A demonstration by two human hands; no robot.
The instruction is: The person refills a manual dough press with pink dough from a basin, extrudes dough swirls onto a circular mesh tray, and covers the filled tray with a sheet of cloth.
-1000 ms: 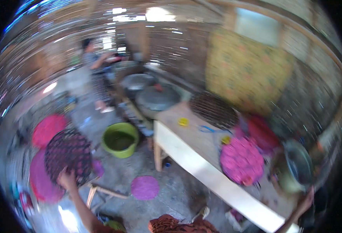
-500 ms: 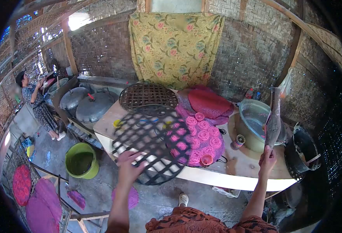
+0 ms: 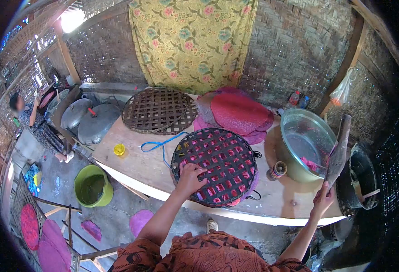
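My left hand (image 3: 190, 179) is closed on the left part of a round, dark open-weave tray (image 3: 220, 158). The tray lies over bright pink coiled strands (image 3: 229, 174), which show through its gaps. Whether it rests fully on them I cannot tell. My right hand (image 3: 324, 199) grips the lower end of a long wooden paddle (image 3: 337, 152), held upright and slightly tilted. Behind the paddle stands a large pale green basin (image 3: 294, 167), with a bit of pink stuff inside. A small patterned cylinder (image 3: 278, 169) stands beside the basin.
Another woven tray (image 3: 151, 111) and red-pink round sheets (image 3: 240, 113) lie at the table's back. A blue strap (image 3: 156, 145) and a yellow container (image 3: 119, 149) are at left. A green bucket (image 3: 93, 187) stands on the floor. A dark bucket (image 3: 360, 181) is at right. Another person (image 3: 40, 124) works far left.
My left hand has brought the woven tray right, over the pink coils, uncovering the blue strap and yellow container. The paddle has moved right and tilted. My view has shifted.
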